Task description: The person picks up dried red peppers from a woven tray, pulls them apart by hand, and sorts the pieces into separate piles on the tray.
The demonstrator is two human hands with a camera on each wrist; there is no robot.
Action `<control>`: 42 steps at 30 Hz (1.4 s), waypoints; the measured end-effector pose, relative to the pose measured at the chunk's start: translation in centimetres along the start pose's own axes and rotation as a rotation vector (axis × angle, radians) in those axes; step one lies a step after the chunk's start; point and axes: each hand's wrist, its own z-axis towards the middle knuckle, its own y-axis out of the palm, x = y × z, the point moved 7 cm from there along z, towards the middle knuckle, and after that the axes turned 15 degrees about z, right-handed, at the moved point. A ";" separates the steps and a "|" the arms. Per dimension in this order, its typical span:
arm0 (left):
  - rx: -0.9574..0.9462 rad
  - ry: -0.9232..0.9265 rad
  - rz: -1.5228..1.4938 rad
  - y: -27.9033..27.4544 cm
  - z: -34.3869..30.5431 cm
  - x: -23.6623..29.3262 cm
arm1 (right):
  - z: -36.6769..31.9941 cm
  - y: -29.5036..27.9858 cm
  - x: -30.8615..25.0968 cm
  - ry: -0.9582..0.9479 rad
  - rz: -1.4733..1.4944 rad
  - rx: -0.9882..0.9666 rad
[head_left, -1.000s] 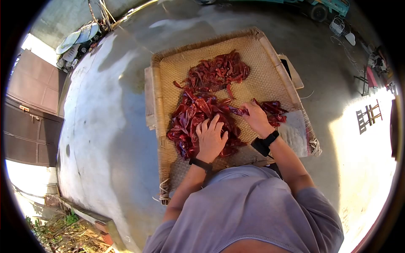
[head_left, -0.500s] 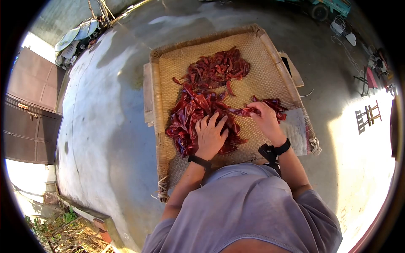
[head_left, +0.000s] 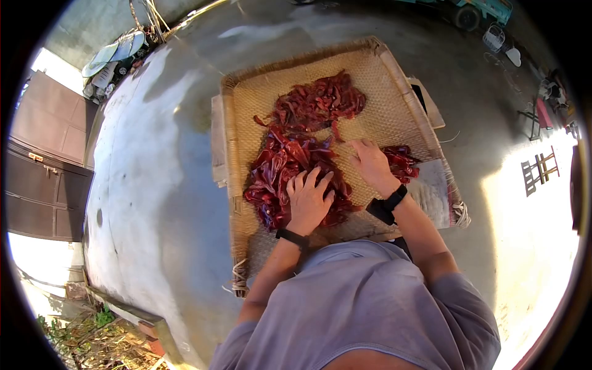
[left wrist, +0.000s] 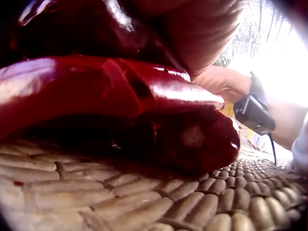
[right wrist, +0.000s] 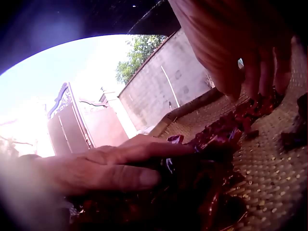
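My left hand (head_left: 308,200) rests with fingers spread on a heap of glossy dried red chili peppers (head_left: 277,166) on a woven tray (head_left: 394,80). Close up in the left wrist view, one long red chili pepper (left wrist: 86,89) lies over the weave beneath the palm. To the right of the heap, my right hand (head_left: 373,165) hovers above the tray, its fingers pointing at the heap and no pepper showing in them. In the right wrist view its loosely bent fingers (right wrist: 267,72) hang over the tray, while the left hand (right wrist: 110,166) lies across the peppers.
Toward the tray's far side lies a pile of darker, torn-looking chili pieces (head_left: 317,102). A smaller group of peppers (head_left: 401,163) sits right of the right hand, beside a grey flat patch (head_left: 428,191). The tray's raised rim (head_left: 231,154) runs around everything.
The right hand held a chili pepper by the heap and drew it rightward; now that pepper is out of its fingers and the hand has shifted back left. The left hand stays put.
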 end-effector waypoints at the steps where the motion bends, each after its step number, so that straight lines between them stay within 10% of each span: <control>1: -0.001 -0.002 -0.003 0.0 0.0 -0.1 | 0.7 1.6 -0.3 0.003 0.009 -0.036; 16: 0.025 -0.004 -0.008 0.1 -0.1 -0.1 | -1.9 -1.8 -0.5 -0.017 0.018 -0.014; 25: 0.008 0.000 -0.020 0.1 -0.2 -0.2 | -1.2 -9.2 2.4 0.091 -0.394 0.397; 32: -0.011 -0.007 -0.009 0.3 -0.1 -0.2 | 2.3 2.6 1.4 0.114 -0.102 -0.181; 42: 0.026 -0.056 -0.016 0.1 0.1 -0.4 | 1.5 4.2 -0.6 -0.009 -0.016 -0.198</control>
